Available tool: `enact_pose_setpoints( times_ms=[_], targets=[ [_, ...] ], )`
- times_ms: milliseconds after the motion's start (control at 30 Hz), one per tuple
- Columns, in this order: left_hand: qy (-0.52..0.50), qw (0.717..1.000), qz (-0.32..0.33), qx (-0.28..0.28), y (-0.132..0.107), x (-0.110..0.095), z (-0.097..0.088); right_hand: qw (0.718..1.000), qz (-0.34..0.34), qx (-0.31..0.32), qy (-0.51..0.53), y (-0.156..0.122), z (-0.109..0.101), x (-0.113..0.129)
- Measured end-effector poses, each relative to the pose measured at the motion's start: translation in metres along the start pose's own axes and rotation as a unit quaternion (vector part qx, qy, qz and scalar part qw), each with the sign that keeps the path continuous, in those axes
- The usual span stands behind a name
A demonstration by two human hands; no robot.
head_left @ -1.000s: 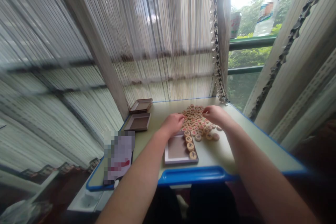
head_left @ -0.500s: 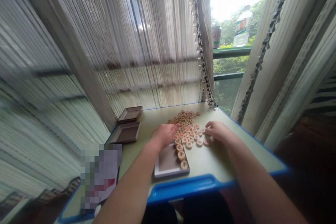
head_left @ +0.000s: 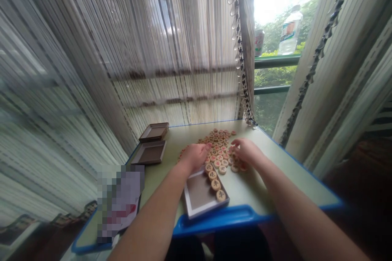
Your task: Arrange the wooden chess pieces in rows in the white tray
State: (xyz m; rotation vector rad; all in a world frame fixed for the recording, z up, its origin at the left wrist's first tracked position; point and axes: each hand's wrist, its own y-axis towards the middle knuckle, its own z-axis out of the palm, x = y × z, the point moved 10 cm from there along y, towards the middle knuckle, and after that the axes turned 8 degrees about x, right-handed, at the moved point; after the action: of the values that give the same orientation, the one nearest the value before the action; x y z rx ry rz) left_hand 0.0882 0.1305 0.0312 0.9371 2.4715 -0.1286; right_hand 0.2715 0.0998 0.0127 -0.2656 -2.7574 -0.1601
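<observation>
Round wooden Chinese chess pieces (head_left: 219, 158) with red or dark characters lie heaped on the table. My left hand (head_left: 197, 155) rests along the left side of the heap, fingers extended to the right, with no piece visible in it. On the heap's right side is my right hand (head_left: 246, 149), its fingers apart and bent down over pieces at the edge; some pieces are hidden beneath it. A shallow box tray (head_left: 197, 193) sits at the table's near side, tilted slightly in angle. Down its right side runs a row of several dark-lettered pieces (head_left: 215, 184).
Two more shallow trays, a nearer one (head_left: 150, 153) and a farther one (head_left: 154, 131), are at the back left. A blurred-out flat item (head_left: 121, 204) lies at the left edge. The table has a blue rim (head_left: 217, 218). A can (head_left: 259, 43) and bottle (head_left: 290, 32) stand by the window.
My right hand has moved left, onto the pieces at the heap's right side, and these are bunched closer. The near tray has turned a little. The view has shifted slightly.
</observation>
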Motion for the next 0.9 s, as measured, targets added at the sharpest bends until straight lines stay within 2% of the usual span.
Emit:
enact_pose_setpoints(
  times_ms=[67,167,400,567,667,733,800,900],
  targets=[
    [-0.012,1.0,-0.012,-0.016,0.001,0.005,-0.002,0.998,-0.05,0.026,-0.039,0.01,0.005,0.021],
    [-0.035,0.998,-0.026,-0.036,0.003,0.012,-0.005,0.994,-0.05,0.064,-0.078,0.023,0.013,0.033],
    [-0.055,0.997,0.0,-0.044,0.004,0.012,-0.007,0.999,-0.008,0.024,-0.042,0.039,0.02,0.022],
    [-0.045,0.995,0.036,-0.084,0.001,0.0,-0.017,0.999,0.005,0.01,0.053,0.044,0.02,0.009],
    [-0.025,0.995,0.022,-0.092,-0.005,-0.005,-0.021,0.988,-0.004,0.016,0.156,0.033,0.012,0.012],
    [-0.003,0.994,-0.002,-0.109,-0.012,-0.006,-0.029,0.968,-0.024,0.033,0.248,0.017,0.004,0.022],
    [0.007,0.99,-0.023,-0.136,-0.022,-0.006,-0.038,0.95,-0.03,0.018,0.311,-0.004,-0.01,0.033],
    [-0.006,0.992,0.018,-0.124,-0.035,-0.017,-0.04,0.929,-0.036,0.033,0.366,-0.04,-0.016,0.051]
  ],
)
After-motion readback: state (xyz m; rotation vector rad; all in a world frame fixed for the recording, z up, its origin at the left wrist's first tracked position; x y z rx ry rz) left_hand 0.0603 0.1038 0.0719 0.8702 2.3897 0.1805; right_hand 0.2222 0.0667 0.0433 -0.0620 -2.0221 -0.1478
